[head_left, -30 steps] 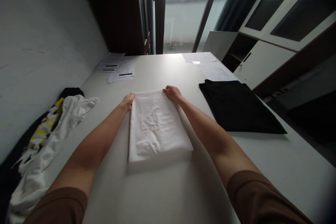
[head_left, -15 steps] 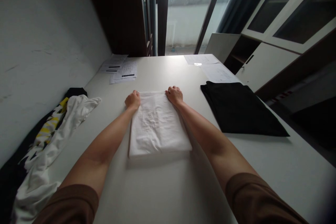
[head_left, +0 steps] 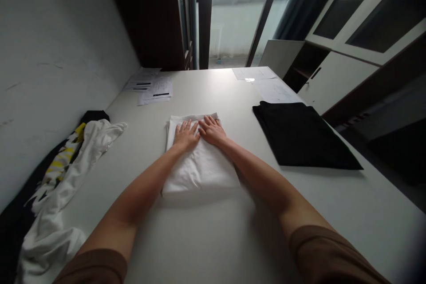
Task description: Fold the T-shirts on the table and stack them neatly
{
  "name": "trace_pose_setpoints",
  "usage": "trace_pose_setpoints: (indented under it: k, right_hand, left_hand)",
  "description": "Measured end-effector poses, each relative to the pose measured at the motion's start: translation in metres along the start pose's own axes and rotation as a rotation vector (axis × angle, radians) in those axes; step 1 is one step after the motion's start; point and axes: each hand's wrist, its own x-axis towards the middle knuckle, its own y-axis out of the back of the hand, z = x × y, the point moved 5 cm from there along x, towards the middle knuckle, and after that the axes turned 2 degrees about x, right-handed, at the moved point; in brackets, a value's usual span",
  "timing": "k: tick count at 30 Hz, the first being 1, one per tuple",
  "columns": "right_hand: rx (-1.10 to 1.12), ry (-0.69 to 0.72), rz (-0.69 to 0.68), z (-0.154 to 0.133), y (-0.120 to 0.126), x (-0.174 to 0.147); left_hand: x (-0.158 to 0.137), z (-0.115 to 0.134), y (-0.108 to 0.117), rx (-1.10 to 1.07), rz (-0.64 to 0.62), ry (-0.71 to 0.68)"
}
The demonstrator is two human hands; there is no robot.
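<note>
A folded white garment (head_left: 203,168), perhaps a shirt, lies as a flat packet on the white table (head_left: 199,239) in front of me. Both hands rest palm down on its far part, close beside each other. My left hand (head_left: 186,136) is open, its fingers spread over the cloth. My right hand (head_left: 211,130) lies just to the right, also open, with fingers stretched toward the far edge. Small creases run through the cloth near the hands. Parts of the packet's left and right sides are hidden under my forearms.
Folded black cloth (head_left: 302,135) lies on the right of the table. Along the wall at left are a crumpled white garment (head_left: 73,186) and a yellow, black and white patterned cloth (head_left: 63,159). Paper sheets (head_left: 156,88) lie at the far left, more papers (head_left: 273,88) at the far right.
Both hands have let go of the far corners of the white garment and moved inward onto its top. Their fingers have gone from gripping to lying flat.
</note>
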Motion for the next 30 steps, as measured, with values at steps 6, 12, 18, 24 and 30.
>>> trace_pose_setpoints:
  k: [6, 12, 18, 24, 30]
  right_hand:
    - [-0.006, -0.116, 0.001, 0.005, 0.003, 0.005]
    - [0.020, -0.252, 0.012, 0.019, 0.004, 0.003]
    - [0.039, -0.248, 0.022, 0.035, 0.006, 0.001]
    - [0.036, -0.226, 0.002, 0.040, 0.008, -0.006]
    - [0.023, -0.187, -0.013, 0.020, 0.014, -0.035]
  left_hand:
    - [0.031, -0.013, 0.000, -0.029, -0.049, 0.148]
    - [0.034, -0.013, 0.009, -0.075, 0.052, 0.189]
    - [0.008, -0.039, 0.015, -0.102, 0.159, 0.087]
    - [-0.005, -0.070, 0.017, -0.004, 0.040, 0.278]
    - [-0.006, -0.074, 0.031, -0.014, 0.003, 0.336]
